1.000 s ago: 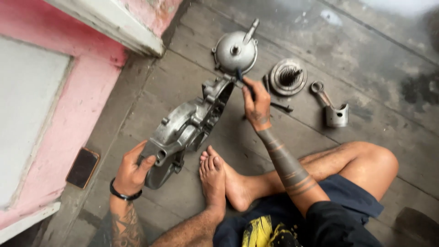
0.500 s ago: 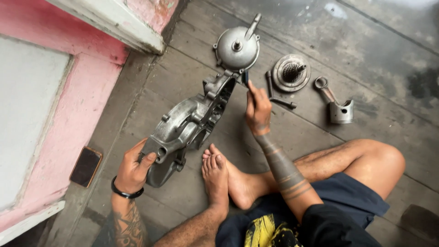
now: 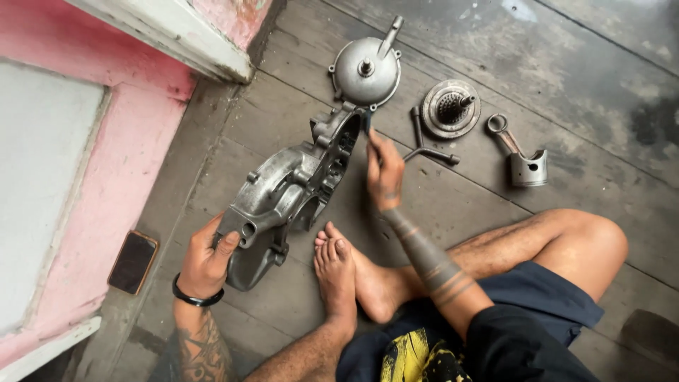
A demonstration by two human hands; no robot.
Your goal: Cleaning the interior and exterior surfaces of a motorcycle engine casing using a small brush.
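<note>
While the person sits cross-legged on the grey plank floor (image 3: 566, 42), the head view shows a grey metal engine casing (image 3: 290, 191) lying on the boards just ahead of the bare feet (image 3: 346, 272). Its long axis runs diagonally, from the near left end up to a round domed cover (image 3: 366, 71) at the far right end.

The left hand (image 3: 206, 258) is closed around the casing's near end, thumb over the top edge, steadying it. The right hand (image 3: 384, 170) sits farther along, beside the casing's upper part, fingers curled around a thin dark tool (image 3: 367, 122) whose tip meets the casing just below the domed cover. So the right hand is the nearer one to that far end, and the casing lies to its left.

To the right of the tool hand, apart from the casing, lie a dark three-armed wrench (image 3: 424, 145), a round toothed clutch part (image 3: 450, 108), and a piston with its connecting rod (image 3: 520, 155). Nothing lies between the right hand and the casing. A dark phone (image 3: 132, 262) lies by the pink wall (image 3: 106, 141), left of the left hand.
</note>
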